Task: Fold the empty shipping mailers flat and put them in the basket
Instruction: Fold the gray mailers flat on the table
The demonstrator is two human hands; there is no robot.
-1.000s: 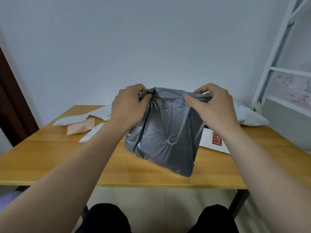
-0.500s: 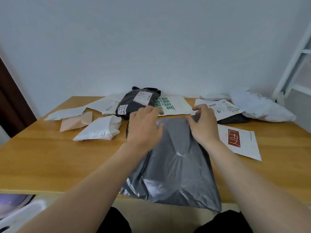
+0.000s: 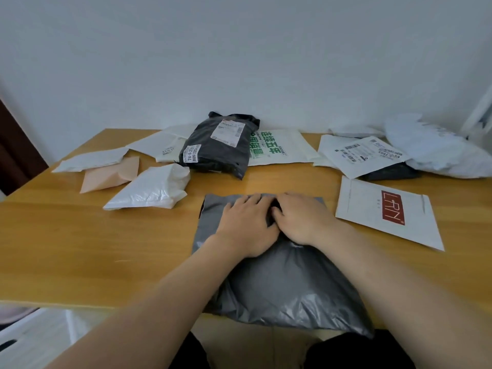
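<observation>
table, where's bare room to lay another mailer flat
Widest bare wood: front left of the table, between its left edge, the grey mailer and the crumpled white mailer. Smaller patch in front of the LRN mailer. Back row is crowded.

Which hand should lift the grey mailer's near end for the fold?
Right, probably: the right hand and left hand both press the mailer flat, but its near corner overhangs the table on the right side.

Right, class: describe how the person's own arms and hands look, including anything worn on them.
The left hand and right hand are bare: no gloves, rings or watch show. The left forearm and right forearm are uncovered to the frame's edge; no sleeves in view.
</observation>
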